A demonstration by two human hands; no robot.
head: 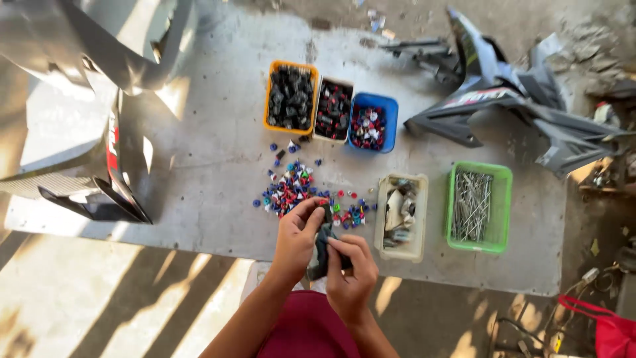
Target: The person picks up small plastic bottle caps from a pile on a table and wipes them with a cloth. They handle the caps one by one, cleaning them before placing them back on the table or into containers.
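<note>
My left hand (295, 242) and my right hand (351, 275) are together low in the middle of the view, both gripping one small black part (322, 248) between them. My left fingertips pinch its upper end and the right fingers wrap its lower side. Just beyond the hands lies a scattered pile of small blue, red, white and green pieces (295, 187) on the grey concrete slab (218, 152).
At the back stand an orange bin (268, 99) of black parts, a white bin (319, 109) and a blue bin (391, 122). A beige tray (419, 219) and a green tray (505, 205) of metal rods sit right. Dark motorcycle panels (510, 99) lie right and left.
</note>
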